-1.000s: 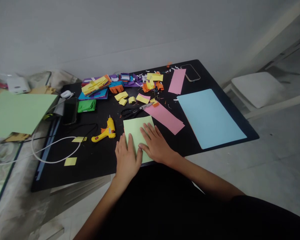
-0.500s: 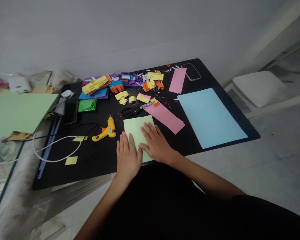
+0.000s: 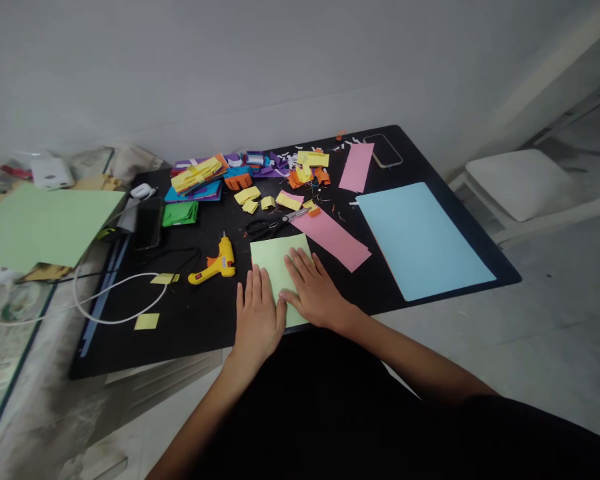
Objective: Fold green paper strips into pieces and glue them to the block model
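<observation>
A pale green sheet of paper (image 3: 275,250) lies at the front edge of the black table. My left hand (image 3: 258,310) rests flat along its left side, fingers stretched out. Across the sheet's right side lies my right hand (image 3: 314,287), palm down with the fingers extended. The two thumbs almost meet over the paper. Just beyond it are black-handled scissors (image 3: 267,227) and a pink paper strip (image 3: 337,240). To the left of my left hand lies a yellow glue gun (image 3: 217,262).
On the right of the table lies a light blue sheet (image 3: 423,240). Folded coloured papers (image 3: 200,177) and scraps (image 3: 305,167) crowd the back. A phone (image 3: 149,223) and a white cable (image 3: 105,321) are on the left. A white stool (image 3: 517,180) stands at right.
The view has shifted slightly, so everything sits a little lower and further right. Both hands stay flat on the green paper.
</observation>
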Demonstrator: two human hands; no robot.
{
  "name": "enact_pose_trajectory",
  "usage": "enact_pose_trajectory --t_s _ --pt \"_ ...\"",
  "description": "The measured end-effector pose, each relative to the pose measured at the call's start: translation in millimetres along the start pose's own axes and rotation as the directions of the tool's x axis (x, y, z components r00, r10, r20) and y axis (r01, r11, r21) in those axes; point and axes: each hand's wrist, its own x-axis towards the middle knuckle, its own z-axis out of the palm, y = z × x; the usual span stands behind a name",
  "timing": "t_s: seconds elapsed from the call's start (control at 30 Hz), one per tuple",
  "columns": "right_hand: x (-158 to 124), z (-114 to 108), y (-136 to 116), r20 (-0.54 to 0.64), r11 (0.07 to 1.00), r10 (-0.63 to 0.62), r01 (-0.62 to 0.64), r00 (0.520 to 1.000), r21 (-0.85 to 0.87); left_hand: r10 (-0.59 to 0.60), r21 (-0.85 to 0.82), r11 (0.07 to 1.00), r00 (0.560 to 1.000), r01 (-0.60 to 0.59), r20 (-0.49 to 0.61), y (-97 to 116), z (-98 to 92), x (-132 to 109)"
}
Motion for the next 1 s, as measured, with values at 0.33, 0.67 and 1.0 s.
enact_pose_trajectory --t_s 0.33,0.67,1.0 --pt "-5 -18 2 -0.092 0.985 0.034 -0.018 0.995 0.172 -0.010 -0.165 0.986 1.000 0.007 -0.020 -4 -16.3 0" --pt "-16 -49 47 -0.303 0.816 0.374 -0.155 0.877 0.557 -0.319 -0.371 0.872 0.945 0.320 0.068 -26 -46.3 5" --pt "5 -54 54 -0.263 0.705 0.413 -0.123 0.872 0.699 -0.387 -0.640 0.686 0.919 0.345 0.080 -49 -55.0 21"
